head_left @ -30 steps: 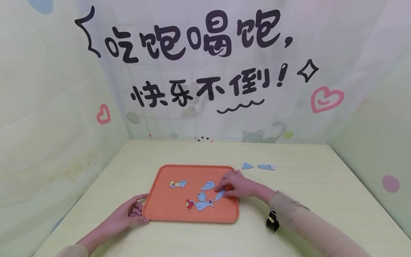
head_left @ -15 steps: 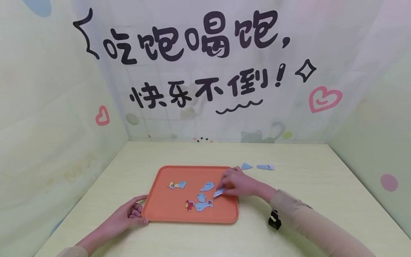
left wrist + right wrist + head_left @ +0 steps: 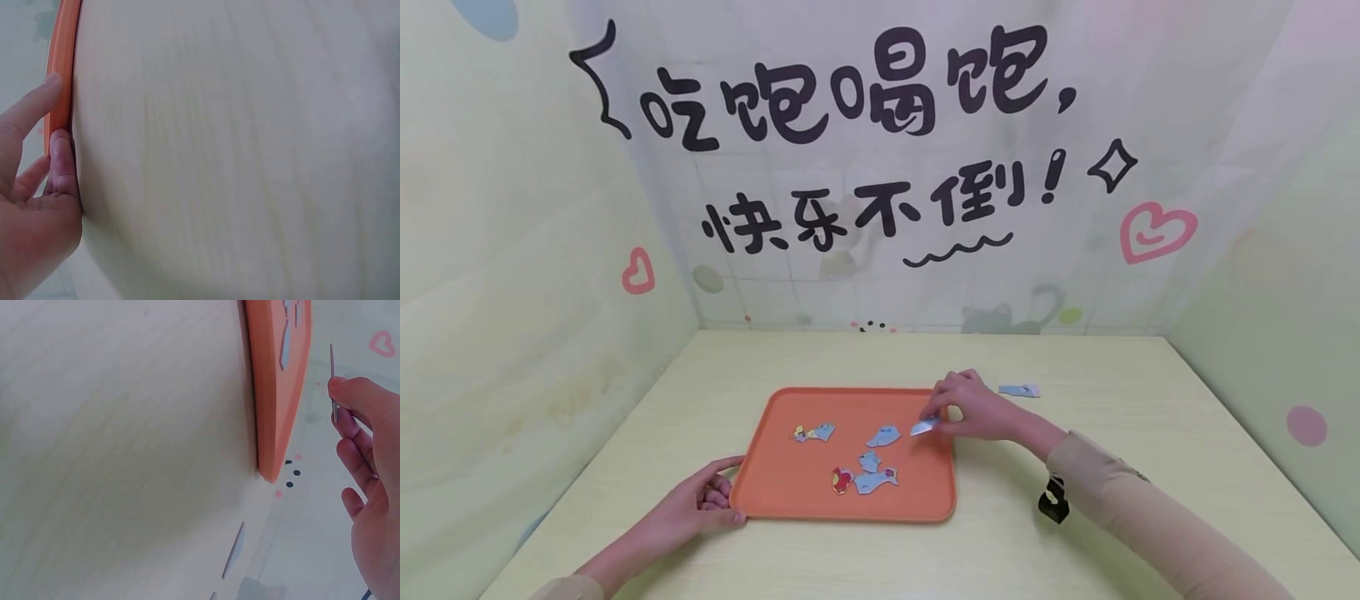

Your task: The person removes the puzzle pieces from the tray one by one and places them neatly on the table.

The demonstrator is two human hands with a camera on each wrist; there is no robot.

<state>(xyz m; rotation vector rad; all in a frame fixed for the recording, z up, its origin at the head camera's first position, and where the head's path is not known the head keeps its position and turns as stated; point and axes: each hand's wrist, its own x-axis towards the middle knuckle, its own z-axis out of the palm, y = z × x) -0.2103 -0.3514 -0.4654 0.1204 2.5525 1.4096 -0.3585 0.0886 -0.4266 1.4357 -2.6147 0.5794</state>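
Observation:
With my right hand I pinch a light blue puzzle piece between thumb and fingertips, over the right part of the orange tray. In the right wrist view that piece appears edge-on, raised above the tray. My left hand holds the tray by its near left corner; the left wrist view has the thumb on the rim. Several irregular pieces lie on the tray: a blue one close to the right hand, two blue ones below it, a red-printed one, and a yellow-and-blue group farther left.
Beyond the tray's right side, a blue and pink piece lies on the pale wood table. Another table piece shows in the right wrist view. Printed cloth walls stand at the back and both sides.
My right hand has picked up the blue piece beside the others and moved it up and rightward. It now covers most of the triangular piece on the table. My left hand keeps its place.

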